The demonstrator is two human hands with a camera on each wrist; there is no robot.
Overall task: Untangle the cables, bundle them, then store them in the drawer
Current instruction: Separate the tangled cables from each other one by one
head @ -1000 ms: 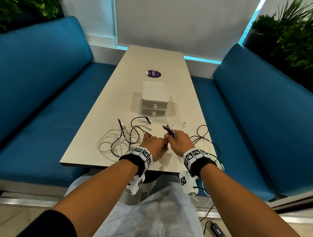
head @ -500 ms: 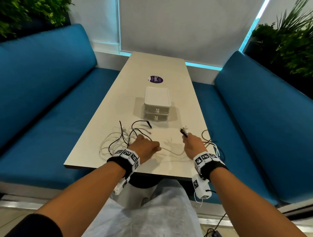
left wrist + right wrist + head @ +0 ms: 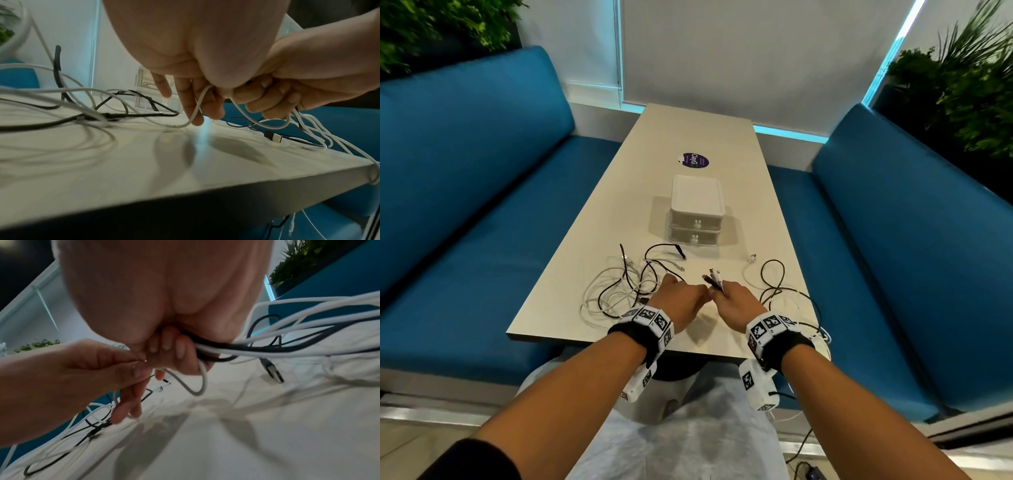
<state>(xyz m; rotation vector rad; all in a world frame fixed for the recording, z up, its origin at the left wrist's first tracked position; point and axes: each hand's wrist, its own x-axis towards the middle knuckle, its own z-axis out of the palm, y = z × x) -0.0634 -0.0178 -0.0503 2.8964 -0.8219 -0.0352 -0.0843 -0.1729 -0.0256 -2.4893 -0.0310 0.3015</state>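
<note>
My right hand (image 3: pixel 734 301) grips a bunch of black and white cable ends (image 3: pixel 714 280), with the plugs sticking out past my fingers. In the right wrist view its curled fingers (image 3: pixel 174 348) close round the black and white strands (image 3: pixel 246 348). My left hand (image 3: pixel 681 301) is right beside it, thumb and forefinger pinching a white cable (image 3: pixel 193 116) that loops down to the table. A loose tangle of black and white cables (image 3: pixel 626 284) lies left of my hands. The white two-drawer box (image 3: pixel 697 209) stands behind, both drawers closed.
More cable loops (image 3: pixel 774 284) lie at the right and hang over the table's near right corner (image 3: pixel 822 334). A black USB plug (image 3: pixel 274 138) rests on the tabletop. A purple sticker (image 3: pixel 695 160) sits beyond the box. Blue benches (image 3: pixel 482 205) flank the table.
Half a second ago my hands were spread apart with a white cable stretched between them. They have come back together, the left hand pinching the cable close to the right.
</note>
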